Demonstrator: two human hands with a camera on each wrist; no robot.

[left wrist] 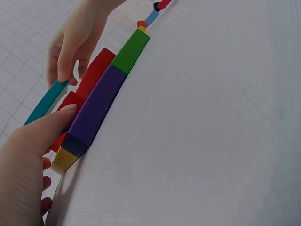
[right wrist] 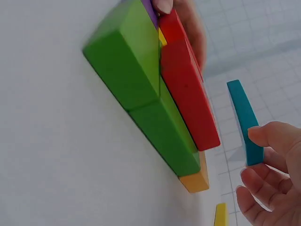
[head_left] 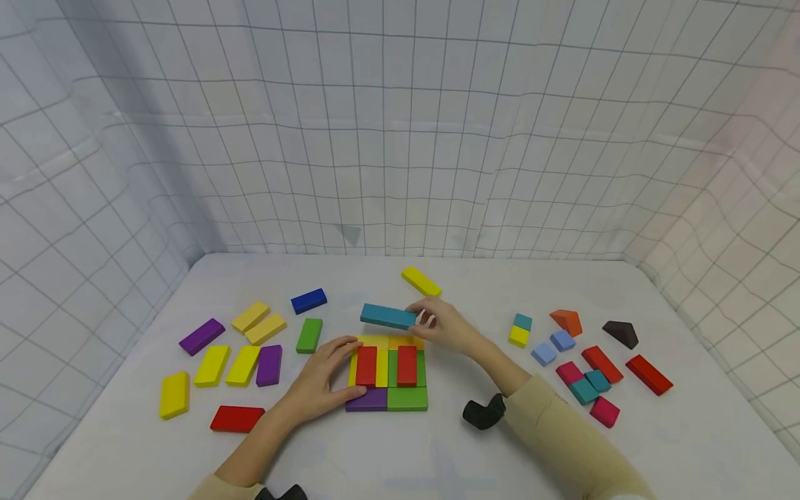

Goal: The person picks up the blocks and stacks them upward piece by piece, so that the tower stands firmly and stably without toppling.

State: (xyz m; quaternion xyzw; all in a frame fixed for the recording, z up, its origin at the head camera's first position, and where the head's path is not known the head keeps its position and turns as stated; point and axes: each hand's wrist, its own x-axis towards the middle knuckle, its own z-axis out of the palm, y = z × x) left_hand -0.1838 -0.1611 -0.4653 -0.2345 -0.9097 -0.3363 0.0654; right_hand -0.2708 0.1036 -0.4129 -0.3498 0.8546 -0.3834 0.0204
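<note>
My right hand [head_left: 445, 325] pinches one end of a long teal block [head_left: 387, 316], held above the far edge of a flat layer of blocks. In the right wrist view the thumb [right wrist: 265, 135] lies on the teal block's face, with fingers behind it. My left hand [head_left: 321, 378] spans the left red block [head_left: 366, 366] on that layer, thumb at its near end and fingers toward its far end. A second red block [head_left: 407, 366] lies parallel on the right. Beneath them are a purple block [head_left: 367, 400], green blocks [head_left: 407, 399] and yellow ones [head_left: 373, 342].
Left of the layer lie yellow, purple and green blocks [head_left: 309, 336], a blue block [head_left: 309, 301] and a red block [head_left: 237, 419]. A yellow block [head_left: 421, 281] lies behind. At right are small cubes, an orange block [head_left: 567, 321], a dark block [head_left: 621, 333] and red blocks [head_left: 650, 375].
</note>
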